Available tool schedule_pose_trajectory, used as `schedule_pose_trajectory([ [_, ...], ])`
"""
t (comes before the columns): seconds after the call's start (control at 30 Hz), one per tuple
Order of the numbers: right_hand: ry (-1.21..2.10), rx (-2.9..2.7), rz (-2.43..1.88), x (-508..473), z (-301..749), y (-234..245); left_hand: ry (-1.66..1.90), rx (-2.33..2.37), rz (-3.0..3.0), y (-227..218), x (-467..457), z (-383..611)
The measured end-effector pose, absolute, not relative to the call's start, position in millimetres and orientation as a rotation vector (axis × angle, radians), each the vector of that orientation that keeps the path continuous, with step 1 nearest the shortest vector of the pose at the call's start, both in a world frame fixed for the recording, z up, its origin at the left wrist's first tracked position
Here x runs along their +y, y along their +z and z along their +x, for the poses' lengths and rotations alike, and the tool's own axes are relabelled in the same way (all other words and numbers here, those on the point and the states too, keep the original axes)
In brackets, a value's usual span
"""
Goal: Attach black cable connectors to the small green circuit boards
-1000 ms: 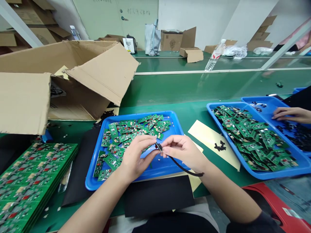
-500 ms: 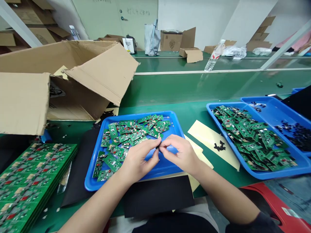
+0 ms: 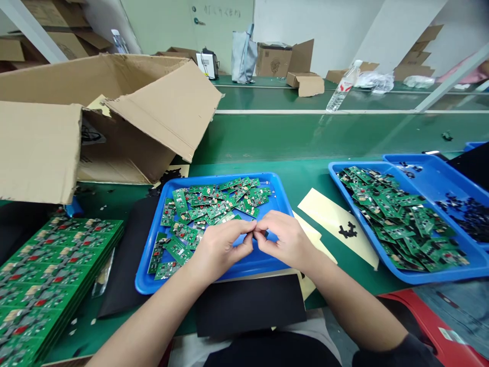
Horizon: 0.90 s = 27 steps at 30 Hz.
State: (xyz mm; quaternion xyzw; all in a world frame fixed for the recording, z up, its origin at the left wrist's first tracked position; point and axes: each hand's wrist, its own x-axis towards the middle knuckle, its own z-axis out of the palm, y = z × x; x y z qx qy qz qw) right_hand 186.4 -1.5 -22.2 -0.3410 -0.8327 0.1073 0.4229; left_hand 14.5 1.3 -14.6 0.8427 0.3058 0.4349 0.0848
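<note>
Both my hands meet over the front of a blue tray (image 3: 147,278) that holds several small green circuit boards (image 3: 214,204). My left hand (image 3: 221,248) and my right hand (image 3: 286,242) are closed, fingertips pinched together on a small black part (image 3: 255,233). Most of that part is hidden by the fingers. The nearest boards lie just beyond my fingertips.
A big open cardboard box (image 3: 126,117) lies at left. Stacked green board panels (image 3: 42,270) sit at lower left. Right: a second blue tray of boards (image 3: 397,214), a tray of black parts (image 3: 464,209), a yellow sheet (image 3: 328,214). A black mat (image 3: 248,306) lies before me.
My hands have drawn closer together. The black strip that hung from my right hand no longer shows. A co-worker's hand at the far-right tray has left the view.
</note>
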Motion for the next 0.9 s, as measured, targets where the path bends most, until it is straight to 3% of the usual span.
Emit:
schedule_pose_trajectory([
  [0.33,0.299,-2.093,-1.035,1,189,-27,1.232,1.074,2.628,-27,1,22],
  [0.5,0.553,-1.997,-1.112,5,190,-27,1.235,1.110,2.669,-27,0,22],
  [0.63,0.816,-1.524,-1.265,20,214,-20,1.316,1.306,2.562,-20,5,11],
  [0.77,1.210,-1.008,-1.088,34,234,-13,1.321,1.444,2.255,-11,9,4],
  [0.9,1.469,-1.006,-1.003,35,227,-14,1.366,1.345,2.132,-10,9,7],
])
